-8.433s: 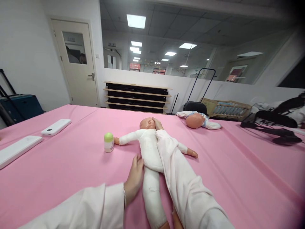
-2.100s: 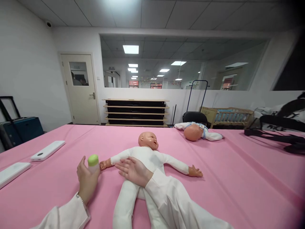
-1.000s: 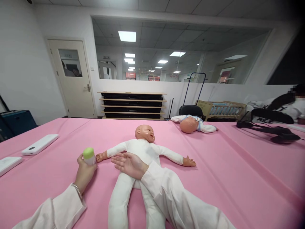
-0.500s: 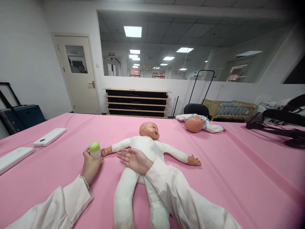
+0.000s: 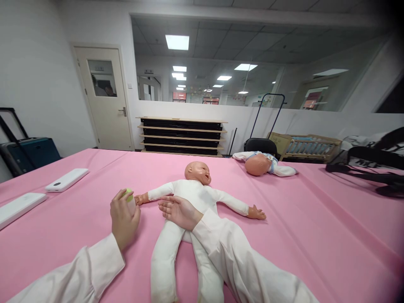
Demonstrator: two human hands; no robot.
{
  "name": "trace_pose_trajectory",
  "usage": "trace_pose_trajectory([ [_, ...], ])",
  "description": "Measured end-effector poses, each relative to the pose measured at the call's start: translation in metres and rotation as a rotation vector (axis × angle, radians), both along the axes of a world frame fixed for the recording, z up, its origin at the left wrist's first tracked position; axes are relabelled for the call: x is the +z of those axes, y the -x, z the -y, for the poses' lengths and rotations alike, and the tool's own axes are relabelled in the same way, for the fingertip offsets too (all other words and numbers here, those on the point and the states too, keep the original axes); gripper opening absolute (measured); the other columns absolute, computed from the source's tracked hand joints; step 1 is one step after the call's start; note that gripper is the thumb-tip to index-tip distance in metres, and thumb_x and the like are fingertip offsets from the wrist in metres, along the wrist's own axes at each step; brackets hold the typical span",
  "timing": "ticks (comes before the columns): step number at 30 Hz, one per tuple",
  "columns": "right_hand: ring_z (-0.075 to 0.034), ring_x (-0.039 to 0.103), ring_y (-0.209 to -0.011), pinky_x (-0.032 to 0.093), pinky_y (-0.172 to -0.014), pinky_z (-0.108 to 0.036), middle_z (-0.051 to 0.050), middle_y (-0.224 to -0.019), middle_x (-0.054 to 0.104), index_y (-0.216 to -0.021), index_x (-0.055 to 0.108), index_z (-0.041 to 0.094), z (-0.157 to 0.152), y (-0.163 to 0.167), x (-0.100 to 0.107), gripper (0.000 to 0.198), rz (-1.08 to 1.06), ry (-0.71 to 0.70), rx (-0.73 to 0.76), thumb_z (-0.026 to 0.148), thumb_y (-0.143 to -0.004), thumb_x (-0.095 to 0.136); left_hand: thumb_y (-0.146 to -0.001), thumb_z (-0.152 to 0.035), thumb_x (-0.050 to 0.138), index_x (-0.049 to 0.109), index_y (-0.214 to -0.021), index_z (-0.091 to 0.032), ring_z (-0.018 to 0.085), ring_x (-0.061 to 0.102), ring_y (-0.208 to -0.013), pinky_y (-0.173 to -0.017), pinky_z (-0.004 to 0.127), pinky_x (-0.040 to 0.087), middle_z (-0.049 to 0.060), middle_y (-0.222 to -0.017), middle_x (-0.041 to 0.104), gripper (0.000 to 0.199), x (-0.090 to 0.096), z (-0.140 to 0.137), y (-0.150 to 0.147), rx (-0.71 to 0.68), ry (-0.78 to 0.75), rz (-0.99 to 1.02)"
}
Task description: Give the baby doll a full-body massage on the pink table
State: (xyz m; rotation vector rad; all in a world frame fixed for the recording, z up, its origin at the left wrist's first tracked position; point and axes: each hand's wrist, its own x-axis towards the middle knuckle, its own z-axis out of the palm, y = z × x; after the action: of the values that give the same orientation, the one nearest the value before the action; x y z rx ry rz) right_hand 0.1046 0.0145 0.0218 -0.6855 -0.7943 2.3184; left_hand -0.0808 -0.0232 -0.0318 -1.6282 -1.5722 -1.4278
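A baby doll [image 5: 195, 191] with a white cloth body lies on its back on the pink-covered table, arms spread and head turned to the right. By the doll's hand on the left, my left hand [image 5: 123, 221] is closed round a small white bottle [image 5: 131, 205] with a light green cap. My fingers and the back of the hand hide much of the bottle. My right hand [image 5: 180, 213] is open, palm up, over the doll's lower body, with its fingers pointing left towards the bottle. Nothing lies in that palm.
Two white flat devices [image 5: 67, 180] lie on the left of the table. A second doll [image 5: 259, 164] in white and blue clothes lies at the far edge. Black straps [image 5: 366, 173] are at the right. Behind stand a chair [image 5: 260, 145] and a wooden crib [image 5: 311, 146].
My left hand has turned so its back and fingers now cover most of the bottle and cap. My right hand has shifted slightly to the right, still open.
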Motion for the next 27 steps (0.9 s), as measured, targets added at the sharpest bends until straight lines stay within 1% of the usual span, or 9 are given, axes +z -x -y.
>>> trace_pose_trajectory([
  [2, -0.012, 0.06, -0.074, 0.039, -0.073, -0.023, -0.006, -0.078, 0.062, -0.084, 0.056, 0.01, 0.0, 0.0, 0.001, 0.02, 0.0, -0.002, 0.004, 0.02, -0.084, 0.039, -0.081, -0.02, 0.046, 0.041, -0.113, -0.014, 0.029, 0.036, -0.119, -0.098, 0.049, 0.032, 0.015, -0.116, 0.042, 0.033, 0.0, 0.002, 0.0, 0.001, -0.015, -0.027],
  [4, -0.012, 0.06, -0.073, 0.039, -0.072, -0.023, -0.006, -0.077, 0.062, -0.085, 0.057, 0.009, 0.0, 0.0, 0.001, 0.021, -0.002, -0.006, 0.01, 0.019, -0.084, 0.038, -0.08, -0.018, 0.047, 0.042, -0.113, -0.015, 0.029, 0.037, -0.119, -0.097, 0.049, 0.034, 0.014, -0.117, 0.042, 0.034, 0.0, 0.006, -0.001, -0.064, -0.026, -0.064],
  [6, -0.012, 0.06, -0.073, 0.039, -0.073, -0.023, -0.006, -0.077, 0.062, -0.086, 0.057, 0.009, 0.0, 0.0, 0.0, 0.021, -0.002, -0.012, 0.013, 0.02, -0.085, 0.039, -0.081, -0.015, 0.045, 0.041, -0.116, -0.017, 0.025, 0.042, -0.116, -0.094, 0.045, 0.039, 0.013, -0.115, 0.046, 0.035, 0.0, 0.011, -0.004, -0.238, 0.014, -0.143],
  [9, -0.012, 0.059, -0.07, 0.039, -0.073, -0.024, -0.007, -0.077, 0.062, -0.087, 0.058, 0.008, 0.001, 0.0, 0.0, 0.021, 0.007, -0.039, 0.016, 0.019, -0.084, 0.04, -0.083, -0.009, 0.039, 0.043, -0.116, -0.02, 0.019, 0.051, -0.107, -0.088, 0.035, 0.046, 0.01, -0.113, 0.052, 0.035, 0.0, 0.017, -0.01, -0.578, 0.158, -0.357],
  [11, -0.011, 0.058, -0.065, 0.039, -0.07, -0.024, -0.006, -0.075, 0.062, -0.086, 0.059, 0.008, 0.002, 0.001, 0.0, 0.021, 0.011, -0.074, 0.021, 0.017, -0.084, 0.04, -0.083, -0.008, 0.037, 0.048, -0.111, -0.02, 0.018, 0.053, -0.106, -0.086, 0.033, 0.048, 0.01, -0.117, 0.052, 0.032, 0.0, 0.019, -0.012, -0.691, 0.24, -0.455],
  [12, -0.011, 0.057, -0.064, 0.038, -0.069, -0.024, -0.006, -0.074, 0.061, -0.086, 0.059, 0.007, 0.002, 0.001, 0.0, 0.022, 0.012, -0.086, 0.021, 0.017, -0.084, 0.04, -0.083, -0.008, 0.037, 0.051, -0.108, -0.02, 0.018, 0.053, -0.106, -0.085, 0.032, 0.048, 0.01, -0.118, 0.052, 0.031, 0.0, 0.019, -0.013, -0.704, 0.267, -0.467],
  [15, -0.011, 0.058, -0.066, 0.039, -0.071, -0.025, -0.006, -0.074, 0.061, -0.087, 0.06, 0.007, 0.001, 0.002, -0.001, 0.022, 0.011, -0.088, 0.012, 0.017, -0.083, 0.041, -0.084, -0.008, 0.034, 0.052, -0.104, -0.02, 0.018, 0.054, -0.106, -0.085, 0.033, 0.049, 0.009, -0.119, 0.052, 0.029, -0.001, 0.018, -0.011, -0.662, 0.311, -0.425],
  [21, -0.011, 0.058, -0.067, 0.039, -0.074, -0.026, -0.006, -0.074, 0.061, -0.086, 0.061, 0.007, 0.002, 0.002, -0.001, 0.024, 0.013, -0.081, 0.013, 0.016, -0.084, 0.039, -0.085, -0.007, 0.034, 0.046, -0.113, -0.021, 0.016, 0.053, -0.107, -0.086, 0.03, 0.048, 0.008, -0.122, 0.05, 0.034, -0.004, 0.016, -0.008, -0.675, 0.337, -0.38],
  [27, -0.01, 0.057, -0.066, 0.039, -0.071, -0.024, -0.006, -0.077, 0.06, -0.087, 0.059, 0.008, 0.002, 0.001, 0.002, 0.024, 0.034, -0.071, 0.003, 0.017, -0.085, 0.037, -0.083, -0.006, 0.034, 0.041, -0.118, -0.022, 0.012, 0.058, -0.091, -0.075, 0.024, 0.05, 0.008, -0.123, 0.049, 0.04, -0.008, 0.015, -0.006, -0.707, 0.383, -0.33],
])
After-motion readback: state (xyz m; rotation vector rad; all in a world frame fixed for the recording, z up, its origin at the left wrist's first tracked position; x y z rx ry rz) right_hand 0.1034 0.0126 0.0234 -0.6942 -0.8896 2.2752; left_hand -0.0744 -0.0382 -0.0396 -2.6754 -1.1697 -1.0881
